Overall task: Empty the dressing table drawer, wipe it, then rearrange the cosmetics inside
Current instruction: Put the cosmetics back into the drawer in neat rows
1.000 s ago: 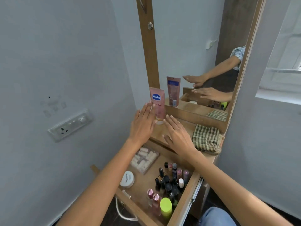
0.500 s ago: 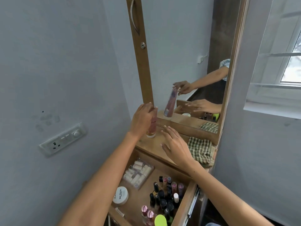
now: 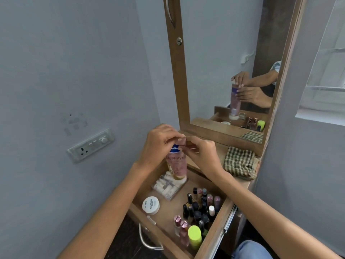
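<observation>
Both hands are pinching the top of a pink lotion tube [image 3: 177, 163] — left hand [image 3: 158, 144], right hand [image 3: 202, 153] — holding it upright, cap down, over the open drawer [image 3: 211, 238], where nail polish bottles [image 3: 199, 208] are standing. A checked cloth [image 3: 239, 162] is lying on the bench.

This is a home, most likely a bedroom corner fitted with a dressing table. A tall wood-framed mirror [image 3: 229, 62] stands at upper centre of the frame, above a narrow wooden bench [image 3: 220, 156] carrying a folded checked cloth [image 3: 239, 162]. Below, an open drawer [image 3: 211, 238] holds nail polish bottles [image 3: 197, 212] and a white jar [image 3: 150, 205]. A wall socket [image 3: 91, 145] sits at left, a window [image 3: 324, 86] at right.
</observation>
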Action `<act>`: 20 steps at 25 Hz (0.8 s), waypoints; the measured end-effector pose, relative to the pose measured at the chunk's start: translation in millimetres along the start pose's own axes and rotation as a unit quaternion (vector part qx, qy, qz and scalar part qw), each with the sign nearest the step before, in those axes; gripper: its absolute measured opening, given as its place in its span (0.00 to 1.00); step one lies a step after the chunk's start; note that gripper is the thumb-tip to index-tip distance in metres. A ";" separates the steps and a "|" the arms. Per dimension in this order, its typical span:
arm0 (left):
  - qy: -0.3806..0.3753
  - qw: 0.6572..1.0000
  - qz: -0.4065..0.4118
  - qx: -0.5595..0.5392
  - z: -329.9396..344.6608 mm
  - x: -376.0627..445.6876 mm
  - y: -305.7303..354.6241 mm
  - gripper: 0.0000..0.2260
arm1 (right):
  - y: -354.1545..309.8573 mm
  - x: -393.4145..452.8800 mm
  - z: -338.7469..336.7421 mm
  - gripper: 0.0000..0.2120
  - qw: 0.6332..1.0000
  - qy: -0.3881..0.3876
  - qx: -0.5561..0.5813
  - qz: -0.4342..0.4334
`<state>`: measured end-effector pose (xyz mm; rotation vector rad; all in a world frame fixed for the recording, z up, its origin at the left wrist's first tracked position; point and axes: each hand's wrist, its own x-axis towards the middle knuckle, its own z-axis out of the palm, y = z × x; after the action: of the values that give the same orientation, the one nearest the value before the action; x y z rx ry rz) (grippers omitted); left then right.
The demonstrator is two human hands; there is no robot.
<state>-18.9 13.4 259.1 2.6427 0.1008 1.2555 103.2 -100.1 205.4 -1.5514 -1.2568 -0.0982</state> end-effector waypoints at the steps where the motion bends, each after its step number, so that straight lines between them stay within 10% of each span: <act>1: 0.003 1.000 -0.013 -0.011 -3.1 -4.0 0.6 0.07 | -4.1 -2.4 3.1 0.07 1.000 -0.010 0.004 0.012; 11: 0.019 0.969 -0.244 -0.022 36.1 -101.5 19.8 0.33 | 0.5 -25.6 31.5 0.08 0.986 0.014 0.041 0.158; 20: -0.031 0.950 -0.305 0.050 59.9 -114.0 -5.1 0.33 | 3.8 -31.1 42.2 0.10 0.971 -0.044 0.064 0.227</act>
<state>-44.8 -8.8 134.9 2.4230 0.9132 0.9642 70.5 -88.1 166.1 -1.7041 -0.9266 0.3446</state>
